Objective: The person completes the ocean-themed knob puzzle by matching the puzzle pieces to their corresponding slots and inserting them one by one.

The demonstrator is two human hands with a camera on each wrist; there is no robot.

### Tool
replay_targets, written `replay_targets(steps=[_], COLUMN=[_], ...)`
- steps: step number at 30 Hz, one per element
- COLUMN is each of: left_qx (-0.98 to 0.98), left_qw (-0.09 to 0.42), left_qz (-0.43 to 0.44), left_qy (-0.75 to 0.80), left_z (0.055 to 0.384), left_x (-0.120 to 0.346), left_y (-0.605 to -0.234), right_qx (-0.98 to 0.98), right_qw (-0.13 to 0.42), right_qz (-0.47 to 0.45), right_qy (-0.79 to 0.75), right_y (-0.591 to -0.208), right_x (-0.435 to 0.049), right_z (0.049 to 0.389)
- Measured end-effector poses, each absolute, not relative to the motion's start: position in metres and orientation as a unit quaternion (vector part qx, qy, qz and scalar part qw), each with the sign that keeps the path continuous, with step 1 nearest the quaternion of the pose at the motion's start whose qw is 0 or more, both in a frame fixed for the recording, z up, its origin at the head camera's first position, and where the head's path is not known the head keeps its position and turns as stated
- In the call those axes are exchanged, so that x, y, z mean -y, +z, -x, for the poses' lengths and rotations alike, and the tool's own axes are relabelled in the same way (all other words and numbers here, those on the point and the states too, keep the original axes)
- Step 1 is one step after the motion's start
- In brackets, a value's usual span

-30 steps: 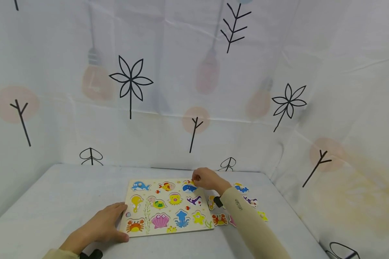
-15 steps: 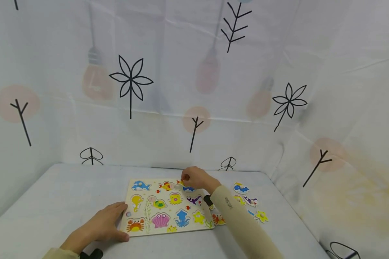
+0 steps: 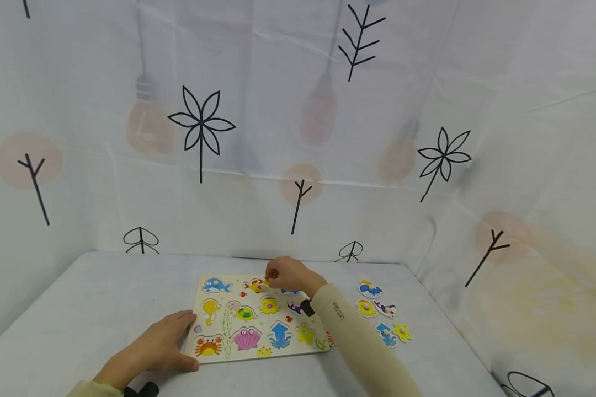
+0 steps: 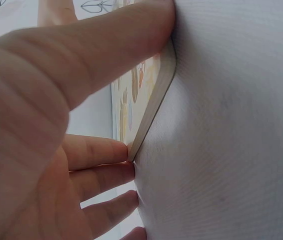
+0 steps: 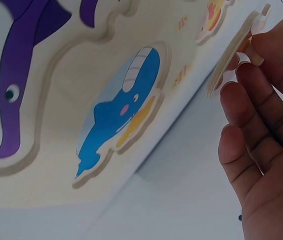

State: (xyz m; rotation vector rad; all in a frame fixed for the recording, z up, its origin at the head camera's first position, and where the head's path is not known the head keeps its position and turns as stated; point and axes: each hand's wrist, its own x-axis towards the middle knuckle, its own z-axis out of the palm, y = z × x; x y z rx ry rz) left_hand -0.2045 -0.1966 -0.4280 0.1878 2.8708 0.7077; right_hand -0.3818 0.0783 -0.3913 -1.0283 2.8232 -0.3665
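Note:
A pale wooden puzzle board (image 3: 243,357) with sea animal shapes lies on the white table. My left hand (image 3: 161,342) rests at its left side, fingers touching that edge and thumb at the front corner. Above the board's back part, my right hand (image 3: 290,275) pinches a fish puzzle piece (image 5: 226,65) from its knob side. In the right wrist view the piece is tilted, seen nearly edge-on beyond the blue whale shape (image 5: 126,107). The printed red and yellow fish shape (image 3: 254,285) is just left of my right fingers. A knobbed blue whale piece (image 3: 216,284) sits at the board's back left.
Loose pieces lie right of the board: a blue whale (image 3: 370,289), a yellow octopus (image 3: 366,309), a purple one (image 3: 385,309), a blue squid (image 3: 386,334) and a yellow star (image 3: 403,332). My right sleeve (image 3: 360,342) hides others. A printed cloth (image 3: 258,215) hangs behind.
My right hand has moved left along the board's back edge with the fish puzzle piece, from over the blue whale shape to beside the fish shape. The left hand has stayed put.

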Motion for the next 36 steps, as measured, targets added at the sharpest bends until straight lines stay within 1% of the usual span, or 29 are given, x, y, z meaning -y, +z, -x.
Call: replay_targets(steps=[14, 21, 27, 36], left_qx=[-0.964, -0.965, -0.965, -0.964], left_qw=[0.09, 0.084, 0.083, 0.082], left_qz=[-0.063, -0.067, -0.067, -0.063], left_qy=[0.241, 0.24, 0.241, 0.244], left_z=[0.206, 0.205, 0.205, 0.204], left_x=[0.198, 0.197, 0.197, 0.197], left_y=[-0.431, -0.43, -0.429, -0.428], right_qx=[-0.926, -0.925, -0.923, -0.931], right_qw=[0.07, 0.078, 0.096, 0.098], right_qz=[0.346, 0.343, 0.335, 0.313], right_qy=[-0.138, -0.143, -0.161, -0.158], right_y=[-0.403, -0.402, -0.404, -0.41], right_x=[-0.059, -0.052, -0.048, -0.044], right_z=[0.387, 0.386, 0.387, 0.39])
